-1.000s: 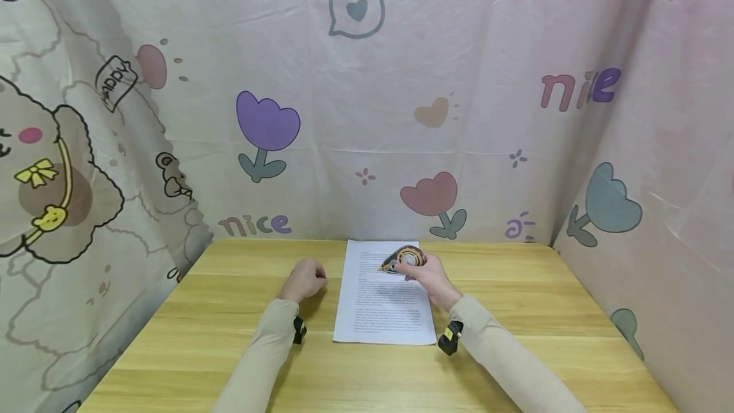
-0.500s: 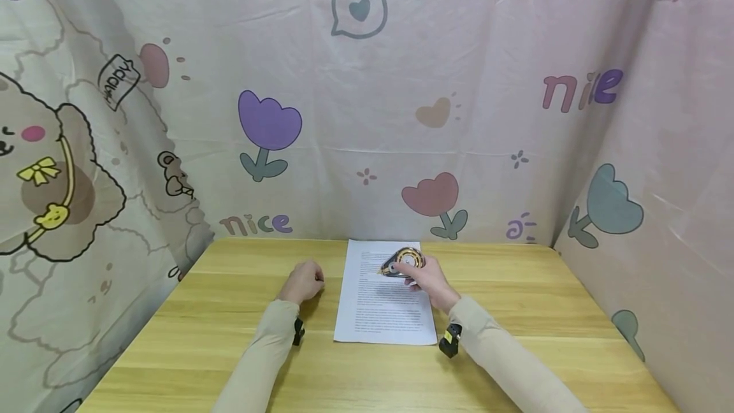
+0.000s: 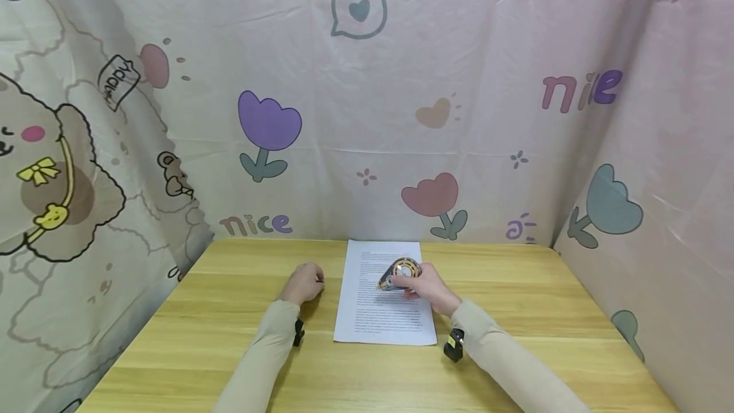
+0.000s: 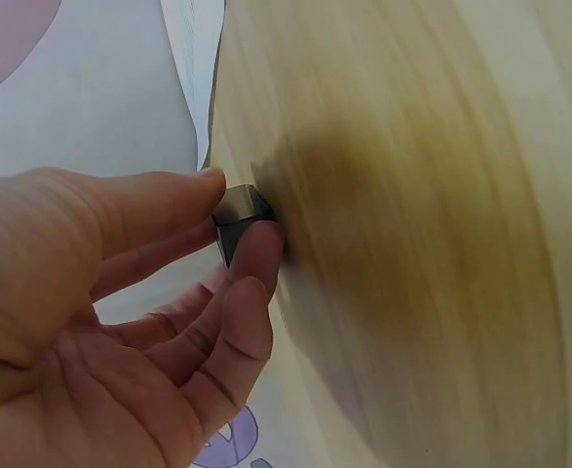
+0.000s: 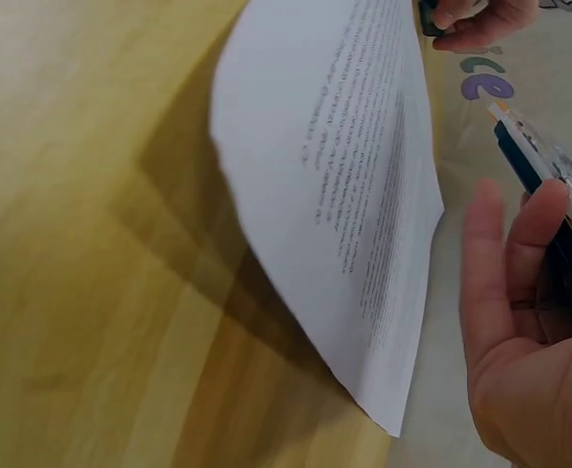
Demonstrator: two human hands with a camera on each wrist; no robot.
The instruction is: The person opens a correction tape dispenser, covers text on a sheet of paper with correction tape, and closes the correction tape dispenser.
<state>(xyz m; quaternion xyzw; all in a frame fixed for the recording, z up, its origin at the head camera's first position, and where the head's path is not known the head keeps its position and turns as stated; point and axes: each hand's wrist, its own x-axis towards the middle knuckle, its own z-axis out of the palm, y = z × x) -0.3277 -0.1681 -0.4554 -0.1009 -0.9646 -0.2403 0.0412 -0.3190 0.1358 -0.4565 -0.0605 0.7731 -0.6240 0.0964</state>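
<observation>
Here, both forearms (image 3: 259, 349) stretch forward, left grip (image 3: 302, 283) pinching a dark piece (image 4: 242, 207), right grip (image 3: 431, 288) holding correction tape (image 3: 402, 268).

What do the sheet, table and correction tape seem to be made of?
Sheet: matt white paper, by its thin edge and print. Table: wood or wood-look laminate, smooth-looking, judging by its yellow grain. Correction tape: probably hard plastic, glossy, since it shows bright highlights.
</observation>
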